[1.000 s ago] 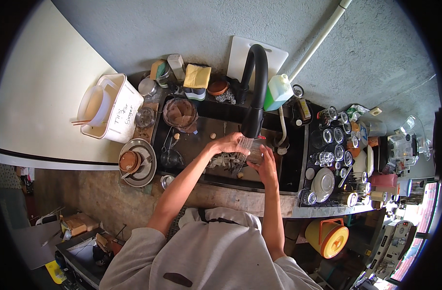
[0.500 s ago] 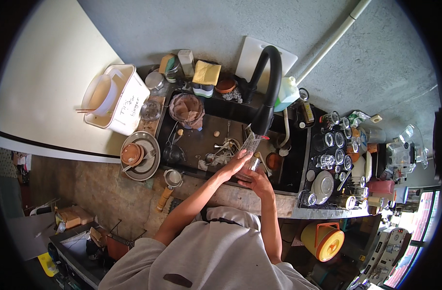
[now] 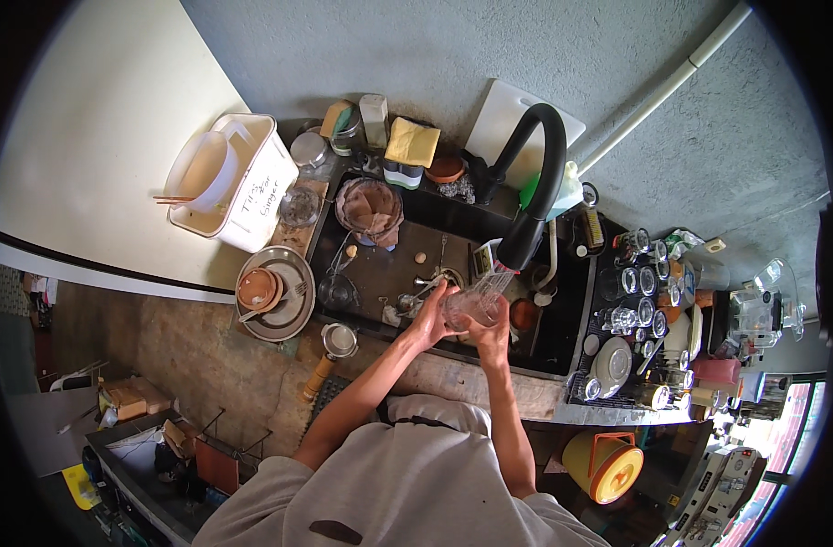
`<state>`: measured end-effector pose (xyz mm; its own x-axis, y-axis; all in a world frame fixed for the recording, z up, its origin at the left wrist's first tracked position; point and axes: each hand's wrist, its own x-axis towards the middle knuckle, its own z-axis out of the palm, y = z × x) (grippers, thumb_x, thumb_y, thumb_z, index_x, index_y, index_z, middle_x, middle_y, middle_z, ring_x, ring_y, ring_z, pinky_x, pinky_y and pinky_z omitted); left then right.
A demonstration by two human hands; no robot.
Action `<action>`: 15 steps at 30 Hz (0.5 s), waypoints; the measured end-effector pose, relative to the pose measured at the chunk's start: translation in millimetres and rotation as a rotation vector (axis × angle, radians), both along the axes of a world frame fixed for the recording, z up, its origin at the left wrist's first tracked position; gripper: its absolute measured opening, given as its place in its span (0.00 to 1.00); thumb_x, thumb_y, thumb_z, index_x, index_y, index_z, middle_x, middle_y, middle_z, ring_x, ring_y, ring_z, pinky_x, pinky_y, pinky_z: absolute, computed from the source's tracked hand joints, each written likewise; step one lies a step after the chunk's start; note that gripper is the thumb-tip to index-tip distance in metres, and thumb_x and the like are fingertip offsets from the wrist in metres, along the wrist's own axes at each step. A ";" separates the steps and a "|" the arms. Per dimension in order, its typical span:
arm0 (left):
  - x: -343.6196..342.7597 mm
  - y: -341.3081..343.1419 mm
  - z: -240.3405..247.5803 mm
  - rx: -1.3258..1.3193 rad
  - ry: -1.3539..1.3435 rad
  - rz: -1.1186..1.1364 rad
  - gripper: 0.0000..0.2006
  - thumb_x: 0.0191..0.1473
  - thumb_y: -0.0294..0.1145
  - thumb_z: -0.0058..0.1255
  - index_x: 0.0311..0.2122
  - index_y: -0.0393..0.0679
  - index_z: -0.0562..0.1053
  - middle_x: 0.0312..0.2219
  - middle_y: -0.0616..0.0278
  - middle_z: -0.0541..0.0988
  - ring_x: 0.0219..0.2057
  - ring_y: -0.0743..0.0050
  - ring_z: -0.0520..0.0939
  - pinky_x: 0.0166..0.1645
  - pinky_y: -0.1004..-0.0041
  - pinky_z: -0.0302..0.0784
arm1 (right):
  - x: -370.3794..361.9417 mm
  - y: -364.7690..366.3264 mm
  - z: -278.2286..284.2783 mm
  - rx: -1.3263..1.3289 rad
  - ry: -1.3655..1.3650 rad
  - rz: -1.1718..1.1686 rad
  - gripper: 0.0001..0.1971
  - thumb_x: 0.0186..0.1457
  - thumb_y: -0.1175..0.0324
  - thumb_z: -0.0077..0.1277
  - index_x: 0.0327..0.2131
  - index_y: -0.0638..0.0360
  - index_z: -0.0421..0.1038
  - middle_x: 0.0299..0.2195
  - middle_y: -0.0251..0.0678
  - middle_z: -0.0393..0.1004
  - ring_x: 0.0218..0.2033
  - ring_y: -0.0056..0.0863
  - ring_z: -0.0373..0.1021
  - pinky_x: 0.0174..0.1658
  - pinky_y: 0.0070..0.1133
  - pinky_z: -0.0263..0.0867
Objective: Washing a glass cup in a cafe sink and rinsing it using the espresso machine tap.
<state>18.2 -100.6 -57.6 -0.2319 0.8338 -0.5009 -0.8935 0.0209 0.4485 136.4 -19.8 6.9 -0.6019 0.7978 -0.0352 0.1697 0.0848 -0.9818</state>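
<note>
Over the sink (image 3: 416,232), a clear glass (image 3: 467,310) is held between my two hands, lying tilted on its side. My left hand (image 3: 429,319) grips its left end, and my right hand (image 3: 490,334) wraps its right end. From the black faucet (image 3: 524,239) just above, water sprays down onto the glass and my right fingers. Beneath, cutlery and small scraps lie on the sink floor, partly hidden by my hands. A brown bowl (image 3: 524,314) sits in the sink to the right of my right hand.
A lined strainer basket (image 3: 369,208) stands in the sink's back left corner. Left of the sink are a metal plate (image 3: 298,273) with brown bowls and a white bin (image 3: 269,173). Washed glasses and a plate (image 3: 611,366) crowd the right-hand rack. A yellow sponge cloth (image 3: 411,142) lies behind.
The glass has come up under the spray, now between both hands. My left hand has moved left and down from the water stream, and the view has shifted slightly.
</note>
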 end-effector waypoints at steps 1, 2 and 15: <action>0.9 0.4 8.6 0.017 -0.067 -0.061 0.38 0.64 0.67 0.35 0.68 0.48 0.59 0.58 0.55 0.74 0.59 0.60 0.74 0.62 0.48 0.67 | -1.7 2.0 -4.0 -0.011 0.040 -0.043 0.41 0.42 0.71 0.71 0.58 0.63 0.57 0.48 0.42 0.73 0.49 0.31 0.72 0.52 0.27 0.70; 0.7 2.1 17.0 0.035 -0.134 -0.123 0.37 0.64 0.66 0.37 0.68 0.48 0.59 0.58 0.56 0.74 0.59 0.59 0.74 0.61 0.47 0.68 | -0.2 5.3 -6.9 -0.007 0.039 -0.044 0.41 0.42 0.71 0.71 0.58 0.63 0.57 0.48 0.42 0.73 0.49 0.31 0.72 0.52 0.27 0.70; 0.6 -11.0 -10.6 -0.466 0.630 0.246 0.33 0.52 0.60 0.60 0.51 0.42 0.72 0.41 0.52 0.81 0.42 0.58 0.82 0.47 0.59 0.78 | -55.8 68.5 42.2 0.171 0.127 0.162 0.25 0.66 0.64 0.51 0.63 0.62 0.61 0.48 0.38 0.74 0.48 0.25 0.70 0.50 0.25 0.66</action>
